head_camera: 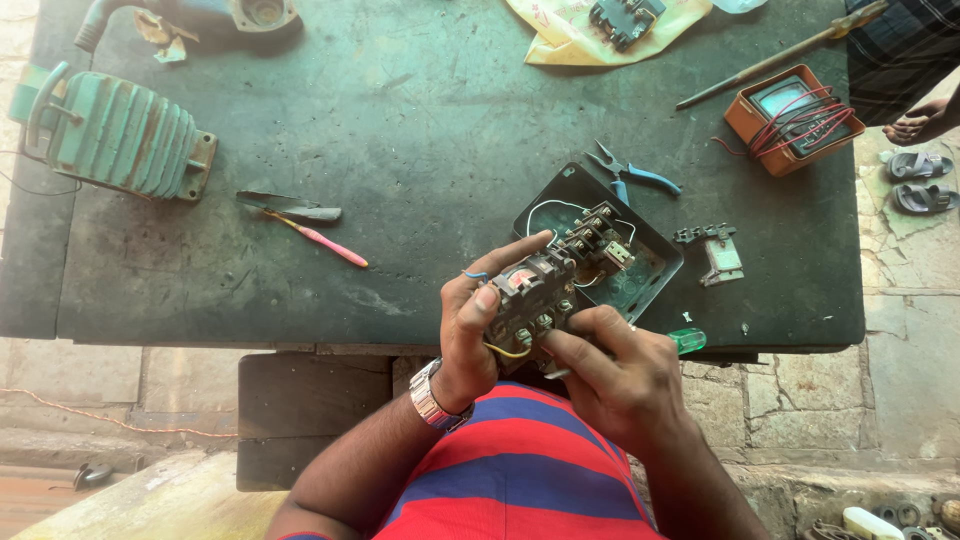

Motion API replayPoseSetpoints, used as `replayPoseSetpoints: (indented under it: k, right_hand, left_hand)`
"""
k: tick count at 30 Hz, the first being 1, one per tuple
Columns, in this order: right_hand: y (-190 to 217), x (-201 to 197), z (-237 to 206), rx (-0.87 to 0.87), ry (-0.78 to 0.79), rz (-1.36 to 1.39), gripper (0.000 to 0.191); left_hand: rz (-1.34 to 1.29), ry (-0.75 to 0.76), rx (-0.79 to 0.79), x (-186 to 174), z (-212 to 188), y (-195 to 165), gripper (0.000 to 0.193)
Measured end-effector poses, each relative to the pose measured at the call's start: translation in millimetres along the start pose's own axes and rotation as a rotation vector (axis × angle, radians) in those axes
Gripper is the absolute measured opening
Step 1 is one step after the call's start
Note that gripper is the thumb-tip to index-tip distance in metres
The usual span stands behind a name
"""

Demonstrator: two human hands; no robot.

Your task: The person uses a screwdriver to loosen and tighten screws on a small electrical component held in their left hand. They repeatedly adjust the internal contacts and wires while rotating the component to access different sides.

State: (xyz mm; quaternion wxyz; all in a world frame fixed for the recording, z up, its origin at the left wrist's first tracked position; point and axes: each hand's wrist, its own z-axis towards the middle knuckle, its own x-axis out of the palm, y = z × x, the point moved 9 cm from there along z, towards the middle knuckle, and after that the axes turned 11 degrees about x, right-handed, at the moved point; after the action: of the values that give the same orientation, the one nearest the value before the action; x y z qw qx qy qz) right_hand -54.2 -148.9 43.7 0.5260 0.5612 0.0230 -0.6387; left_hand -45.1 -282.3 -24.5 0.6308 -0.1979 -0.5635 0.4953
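Observation:
My left hand (472, 325) grips a black electrical contactor block (545, 285) with screw terminals and short wires, held up over the front edge of the dark green workbench (400, 120). My right hand (615, 370) presses against the block's near side and holds a screwdriver with a green handle (687, 341); its tip is hidden by my fingers. Under the block lies an open black metal box (650, 270) with a white wire loop inside. A metal wristwatch sits on my left wrist.
Blue-handled pliers (630, 172), a grey metal bracket (718, 255), a pink-handled tool (325, 243), a green ribbed motor (120, 135), an orange meter with red leads (795, 118) and a long rod (780, 55) lie on the bench. Another person's foot (915, 125) and sandals are at right.

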Motion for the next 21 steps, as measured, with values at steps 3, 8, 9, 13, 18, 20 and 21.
replayPoseSetpoints:
  k: [3, 8, 9, 13, 18, 20, 21]
  right_hand:
    - [-2, 4, -2, -0.011, 0.009, -0.041, 0.029]
    - [-6, 4, -13, -0.015, 0.004, 0.134, 0.021]
    - [-10, 4, -16, 0.005, 0.002, 0.178, 0.018]
    - [-42, 19, -27, 0.147, -0.018, 0.265, 0.022]
    - [-105, 105, -37, 0.414, 0.215, 0.153, 0.008]
    - [-130, 147, -46, 0.529, 0.355, 0.08, 0.013]
    - [-139, 162, -53, 0.568, 0.397, 0.056, 0.015]
  left_hand:
    - [-0.048, -0.008, -0.018, 2, 1, 3, 0.078]
    - [-0.182, -0.061, -0.046, -1, 6, 8, 0.077]
    - [-0.198, -0.074, -0.046, -5, 8, 7, 0.077]
    - [-0.226, -0.108, -0.053, -16, 10, 4, 0.077]
    - [-0.294, -0.147, -0.051, -23, 9, 0, 0.077]
    - [-0.319, -0.156, -0.05, -26, 9, 0, 0.077]
    - [-0.331, -0.162, -0.05, -28, 8, 0, 0.077]
